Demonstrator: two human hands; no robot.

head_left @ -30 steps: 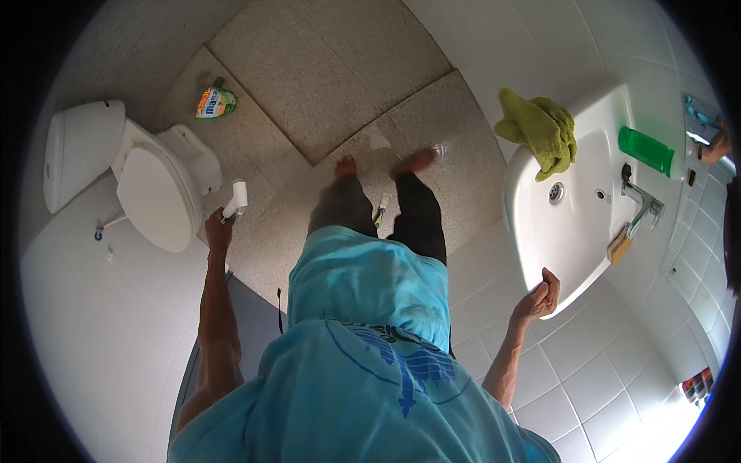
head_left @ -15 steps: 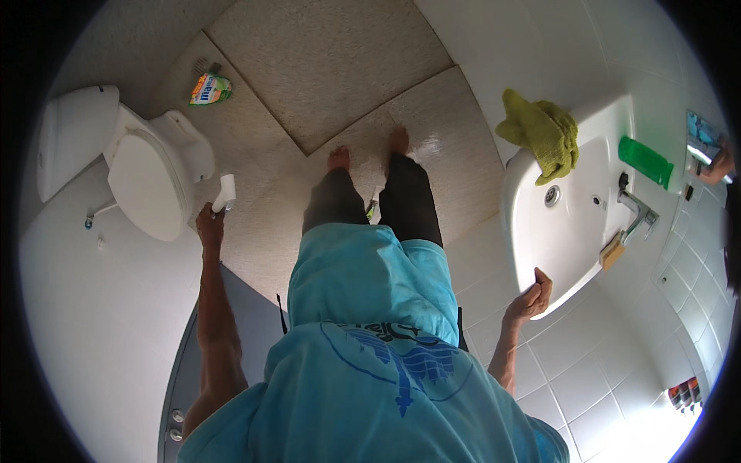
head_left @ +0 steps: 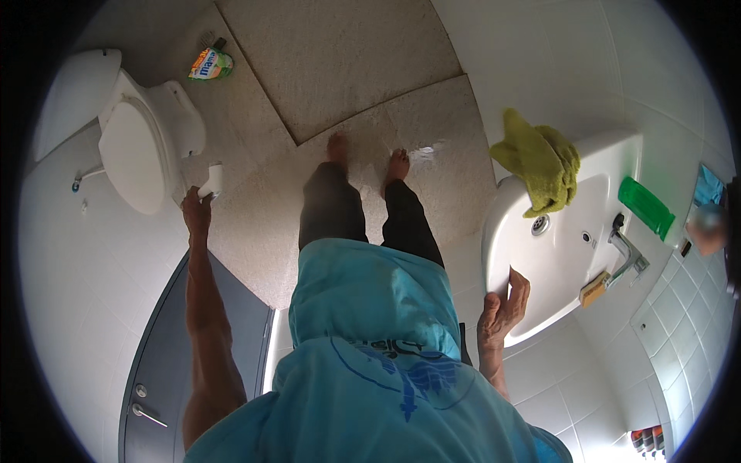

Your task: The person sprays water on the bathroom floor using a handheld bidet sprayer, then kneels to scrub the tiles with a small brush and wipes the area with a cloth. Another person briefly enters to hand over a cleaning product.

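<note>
My left hand (head_left: 197, 212) is closed round one end of a white tube-shaped object (head_left: 211, 181), held out beside the toilet (head_left: 136, 158). What kind of object it is I cannot make out. To the right, my right hand (head_left: 505, 309) grips the near left rim of the white washbasin (head_left: 498, 231); its fingers reach over the edge and the thumb lies on the outer side. A crumpled olive-green towel (head_left: 544, 166) hangs over the basin's far left edge, beyond that hand.
A green bottle (head_left: 647, 208) lies on the basin's back ledge beside the tap (head_left: 629, 251) and a yellow-brown sponge (head_left: 594, 289). On the wet floor at the far left sits a colourful pouch (head_left: 211, 64). A grey door (head_left: 208, 339) stands behind my left arm.
My right hand has opened from a loose curl and taken hold of the basin rim. My left hand with the white object has shifted left and slightly away. My feet have stepped.
</note>
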